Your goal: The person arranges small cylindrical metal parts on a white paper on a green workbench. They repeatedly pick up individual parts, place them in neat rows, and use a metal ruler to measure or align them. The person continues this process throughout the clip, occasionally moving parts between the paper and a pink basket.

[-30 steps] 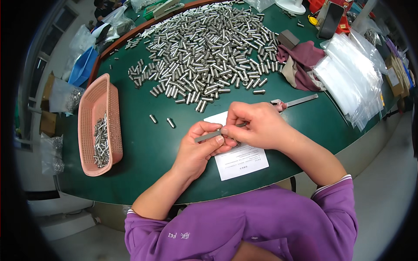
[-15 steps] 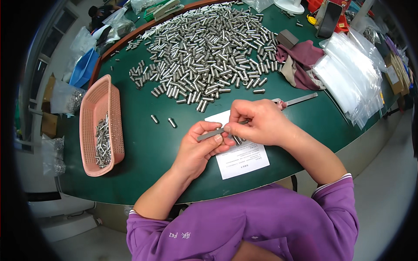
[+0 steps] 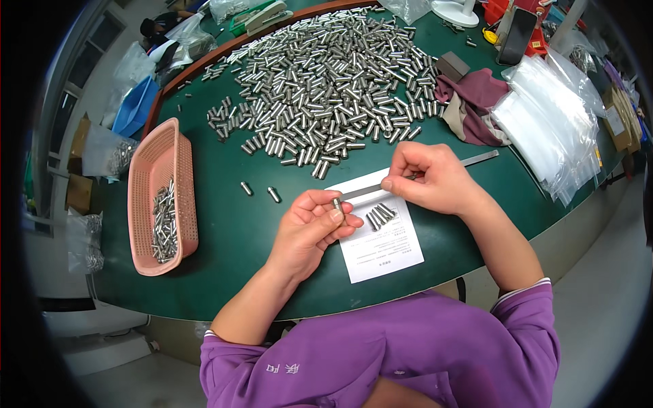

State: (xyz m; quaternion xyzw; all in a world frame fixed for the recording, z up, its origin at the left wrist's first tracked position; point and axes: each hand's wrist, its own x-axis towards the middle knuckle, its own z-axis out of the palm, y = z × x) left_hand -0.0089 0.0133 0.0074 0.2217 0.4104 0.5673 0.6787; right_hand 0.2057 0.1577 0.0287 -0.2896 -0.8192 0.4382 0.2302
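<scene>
Moved right hand (image 3: pixel 435 178) out to the right since the earlier frame, along with the thin grey strip (image 3: pixel 362 192) — uncovered a row of short pins (image 3: pixel 379 216) on the white paper (image 3: pixel 381 257). Pinching strip between right thumb and forefinger, with other fingers curled in. Holding one metal pin (image 3: pixel 337 206) in left hand (image 3: pixel 309 221), above the paper's left edge, pinched between thumb and forefinger, with other fingers bent below. See strip's left end right by top of held pin; cannot tell if touching.

Counts: one held pin, one held strip, one sheet of paper. On paper, roughly half a dozen pins side by side, too tight to count surely. On green table (image 3: pixel 224 272), two loose pins (image 3: pixel 273 195) left of the hands. One pink basket (image 3: pixel 186 228), with a pile of pins inside, not countable. One big heap of pins (image 3: pixel 326 88) at back, not countable either. To the right: one grey block (image 3: pixel 451 66), one maroon cloth (image 3: pixel 479 88), one phone (image 3: pixel 517 35), one stack of clear bags (image 3: pixel 544 105).

Hidden or cut off: strip's right end mostly behind right fingers; second metal strip (image 3: pixel 480 158) partly behind right hand; co-worker (image 3: pixel 156 27) at upper left, mostly blocked by bags.
</scene>
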